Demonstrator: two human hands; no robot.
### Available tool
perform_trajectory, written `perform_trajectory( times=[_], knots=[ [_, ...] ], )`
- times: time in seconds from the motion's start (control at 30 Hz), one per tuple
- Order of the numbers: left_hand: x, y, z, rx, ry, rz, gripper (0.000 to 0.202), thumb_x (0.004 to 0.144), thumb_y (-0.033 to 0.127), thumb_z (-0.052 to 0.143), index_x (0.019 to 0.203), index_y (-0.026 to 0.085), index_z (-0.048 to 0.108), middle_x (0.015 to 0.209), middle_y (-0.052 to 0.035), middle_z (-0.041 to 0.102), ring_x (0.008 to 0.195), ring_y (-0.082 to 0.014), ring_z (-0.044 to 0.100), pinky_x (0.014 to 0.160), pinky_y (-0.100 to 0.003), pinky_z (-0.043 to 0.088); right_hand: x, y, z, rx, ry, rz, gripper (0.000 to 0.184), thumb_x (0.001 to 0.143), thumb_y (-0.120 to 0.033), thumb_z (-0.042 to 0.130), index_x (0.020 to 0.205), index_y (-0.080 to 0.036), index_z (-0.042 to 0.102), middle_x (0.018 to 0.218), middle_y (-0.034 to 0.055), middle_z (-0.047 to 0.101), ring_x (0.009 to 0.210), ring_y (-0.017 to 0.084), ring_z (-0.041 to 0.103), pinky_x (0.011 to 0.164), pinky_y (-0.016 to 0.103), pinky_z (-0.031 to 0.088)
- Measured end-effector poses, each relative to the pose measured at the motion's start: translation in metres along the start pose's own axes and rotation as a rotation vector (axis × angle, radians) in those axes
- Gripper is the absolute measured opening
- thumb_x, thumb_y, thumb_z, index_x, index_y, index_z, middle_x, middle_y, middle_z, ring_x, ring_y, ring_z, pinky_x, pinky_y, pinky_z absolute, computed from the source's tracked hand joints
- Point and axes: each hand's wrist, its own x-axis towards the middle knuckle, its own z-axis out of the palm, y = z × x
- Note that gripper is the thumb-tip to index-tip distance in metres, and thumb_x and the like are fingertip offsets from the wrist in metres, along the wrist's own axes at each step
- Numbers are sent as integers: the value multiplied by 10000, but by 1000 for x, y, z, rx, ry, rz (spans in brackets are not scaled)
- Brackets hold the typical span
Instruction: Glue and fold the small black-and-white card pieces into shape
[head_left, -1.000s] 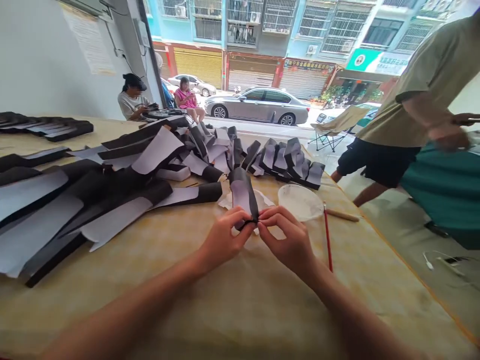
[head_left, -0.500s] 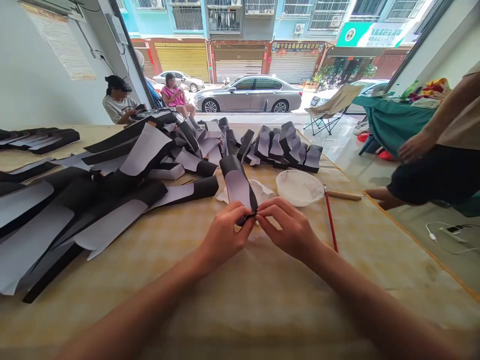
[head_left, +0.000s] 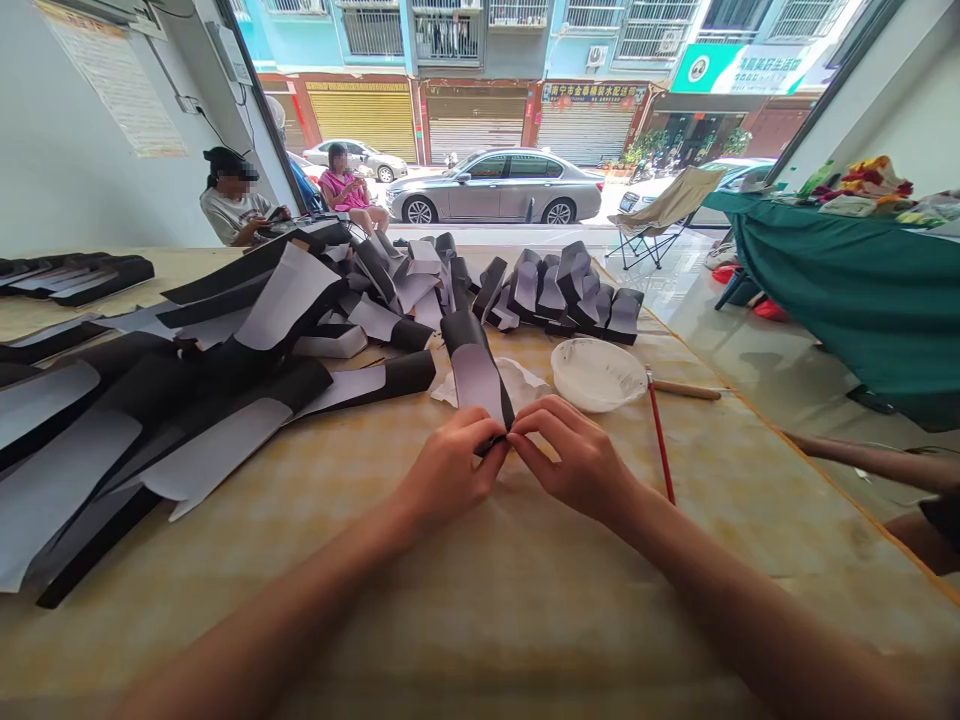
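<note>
Both my hands pinch the near end of a black strip with a white lining (head_left: 474, 370), which curves up and away from me over the table (head_left: 480, 600). My left hand (head_left: 448, 472) grips that end from the left with closed fingers. My right hand (head_left: 576, 458) grips it from the right, thumb and fingertips pressed together. The two hands touch at the strip's folded tip.
A heap of black-and-white strips (head_left: 187, 380) covers the table's left. Folded pieces (head_left: 570, 295) stand in a row at the back. A white bowl (head_left: 596, 374), a red-handled brush (head_left: 660, 435) and a wooden stick (head_left: 686, 390) lie right of my hands. Another person's arm (head_left: 870, 462) reaches in at right.
The person at the right has moved out toward the right edge, leaving only an arm and knee in view. My hands keep pinching the strip's end, barely shifted.
</note>
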Motion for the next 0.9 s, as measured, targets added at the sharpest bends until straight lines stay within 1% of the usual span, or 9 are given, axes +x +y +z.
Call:
perform_trajectory(
  times=[0.2,0.27,0.33,0.4,0.47,0.53,0.63,0.7,0.9],
  knots=[
    [1,-1,1,44,-84,38,128,843,159,503,775,174,610,789,-20,590,740,-129,543,677,-231,436,0,0,-6,14,-92,130,107,843,-130,454,775,-208,483,725,41,539,678,174,522,623,323,474],
    [2,-1,-3,53,-127,56,112,832,161,523,799,181,628,797,-22,609,773,-141,555,701,-240,444,1,-1,-11,88,-129,165,107,835,-122,460,888,-195,518,835,58,567,727,168,542,658,324,490],
    [3,-1,-8,55,-160,63,100,822,169,540,811,186,638,795,-23,626,795,-153,563,722,-256,456,2,0,-16,163,-191,148,236,824,-119,481,1045,-192,520,1032,95,565,835,173,566,725,337,509],
    [5,0,-15,50,-162,65,86,814,184,556,822,184,641,805,-28,639,820,-163,569,751,-275,469,1,1,-17,209,-243,130,282,823,-131,505,1096,-199,522,1107,106,551,874,172,578,751,341,520],
    [5,0,-21,40,-119,62,81,811,199,571,856,182,637,831,-33,640,850,-167,575,787,-292,481,1,3,-14,227,-230,162,169,832,-150,524,989,-197,567,1014,84,587,819,159,593,713,320,528],
    [6,-1,-24,6,-15,65,195,799,221,602,991,180,606,951,-54,624,926,-174,575,823,-304,497,1,3,-10,243,-169,255,53,840,-169,539,847,-189,587,902,60,605,753,145,596,664,296,526],
    [6,-5,-21,-117,179,107,576,752,277,682,1264,210,426,1231,-103,499,1125,-203,519,866,-320,532,2,1,-6,345,-71,439,113,845,-220,560,744,-180,588,845,49,599,742,141,592,627,269,524],
    [6,-9,-17,-154,240,155,706,724,294,719,1323,233,351,1313,-115,444,1212,-221,474,894,-338,541,4,-3,-6,450,-23,539,137,843,-263,576,736,-178,595,836,45,595,762,146,590,641,267,526],
    [5,-18,-14,118,252,348,508,771,260,688,1230,198,479,1203,-105,576,1152,-211,554,971,-384,511,8,-7,-14,614,-43,642,200,856,-340,567,762,-171,621,784,32,609,734,141,582,663,268,496]
  ],
)
